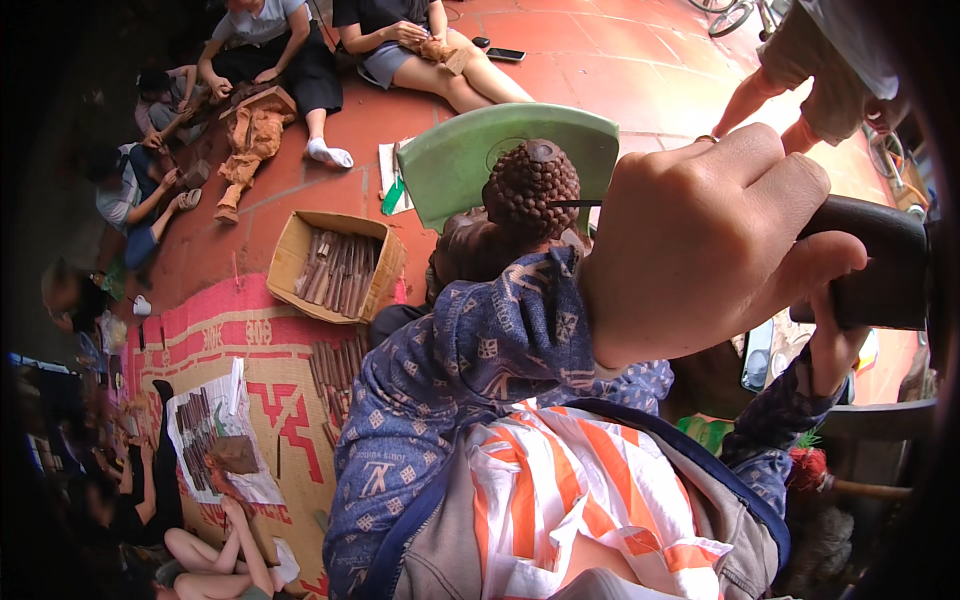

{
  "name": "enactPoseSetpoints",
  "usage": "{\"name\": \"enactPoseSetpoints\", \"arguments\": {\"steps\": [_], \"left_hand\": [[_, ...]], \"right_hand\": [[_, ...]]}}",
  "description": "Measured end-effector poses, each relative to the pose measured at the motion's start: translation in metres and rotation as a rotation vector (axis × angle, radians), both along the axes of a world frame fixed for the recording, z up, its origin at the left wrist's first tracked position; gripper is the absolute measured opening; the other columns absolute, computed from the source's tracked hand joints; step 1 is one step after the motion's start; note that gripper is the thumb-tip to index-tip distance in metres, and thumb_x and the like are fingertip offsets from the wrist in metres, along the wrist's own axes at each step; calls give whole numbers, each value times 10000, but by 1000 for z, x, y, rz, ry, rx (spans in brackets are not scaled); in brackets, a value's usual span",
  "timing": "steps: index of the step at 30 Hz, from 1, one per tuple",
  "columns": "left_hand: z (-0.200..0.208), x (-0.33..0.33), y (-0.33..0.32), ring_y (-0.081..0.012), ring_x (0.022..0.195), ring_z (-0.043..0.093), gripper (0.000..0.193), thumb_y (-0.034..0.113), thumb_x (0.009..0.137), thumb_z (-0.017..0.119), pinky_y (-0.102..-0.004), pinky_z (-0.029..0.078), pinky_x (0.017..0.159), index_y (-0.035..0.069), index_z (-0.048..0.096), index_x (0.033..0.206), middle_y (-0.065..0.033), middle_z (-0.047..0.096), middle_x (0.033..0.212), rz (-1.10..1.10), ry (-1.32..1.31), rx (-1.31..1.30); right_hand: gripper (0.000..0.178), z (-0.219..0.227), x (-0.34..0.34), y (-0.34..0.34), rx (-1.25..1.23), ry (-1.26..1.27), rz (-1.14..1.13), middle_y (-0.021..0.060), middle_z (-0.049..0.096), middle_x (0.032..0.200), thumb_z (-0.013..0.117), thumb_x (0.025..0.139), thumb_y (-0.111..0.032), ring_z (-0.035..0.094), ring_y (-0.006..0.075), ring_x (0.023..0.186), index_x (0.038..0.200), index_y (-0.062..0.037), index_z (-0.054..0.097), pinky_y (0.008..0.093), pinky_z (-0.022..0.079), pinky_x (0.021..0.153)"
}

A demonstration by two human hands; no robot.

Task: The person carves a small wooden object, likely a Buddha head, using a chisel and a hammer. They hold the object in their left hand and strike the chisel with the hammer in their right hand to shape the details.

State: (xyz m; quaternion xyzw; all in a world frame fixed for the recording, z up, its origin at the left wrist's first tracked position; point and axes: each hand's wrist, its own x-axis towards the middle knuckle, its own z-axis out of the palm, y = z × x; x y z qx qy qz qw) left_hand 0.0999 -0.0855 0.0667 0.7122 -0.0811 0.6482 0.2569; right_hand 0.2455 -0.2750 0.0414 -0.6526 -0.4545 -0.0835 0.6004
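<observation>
Close to the camera, my left hand [700,240] is closed, and a thin dark metal shaft [575,203] of a carving chisel juts from it to the left. The shaft's tip reaches the curled hair of a dark brown carved wooden statue's head [532,185]. A dark, rounded block [870,265], its kind unclear, lies against my left thumb and fingers. Below that block, my right hand [836,345] is closed on its lower part; most of those fingers are hidden. The statue's shoulder shows behind my blue patterned left sleeve [500,330].
Behind the statue stands a green plastic chair [450,160]. A cardboard box [385,265] of chisels sits left, with more chisels [340,375] on the patterned mat [290,350]. Several people sit around; one has a carved wooden figure [250,145]. Someone stands at upper right.
</observation>
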Motion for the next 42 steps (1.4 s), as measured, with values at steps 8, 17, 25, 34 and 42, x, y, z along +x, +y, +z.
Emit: {"name": "enactPoseSetpoints", "arguments": {"steps": [8,17,25,34,42], "left_hand": [[-3,-14,-6,-241,592,613,321,302,725,710,-345,503,516,21,621,853,-98,579,797,277,280,215],[-12,-17,-25,-179,558,590,309,271,673,710,-299,482,489,35,630,855,-54,539,764,97,398,305],[-28,-6,-12,-145,516,572,341,280,612,740,-277,463,467,91,652,882,-8,559,779,148,458,392],[-22,-7,-5,-199,590,615,220,239,686,715,-313,496,510,58,605,746,-53,565,718,162,480,356],[-17,-3,-7,-207,590,620,318,331,720,739,-325,486,489,43,607,744,-72,567,702,190,421,294]], "right_hand": [[229,-8,1,-5,-54,87,-17,38,522,859,628,810,107,509,100,731,956,-27,514,241,429,661],[338,-88,3,-7,147,214,34,26,520,890,719,823,-243,523,135,811,966,-9,522,267,434,750],[381,-141,-4,4,102,352,67,93,611,1122,700,844,-95,598,173,999,1180,11,553,309,463,891],[578,-153,-2,8,46,438,147,106,493,1337,669,831,-55,499,206,1203,1354,11,430,353,391,1018],[594,-135,-9,15,88,440,124,108,517,1291,700,802,-41,507,209,1175,1337,8,446,354,377,1018]]}}
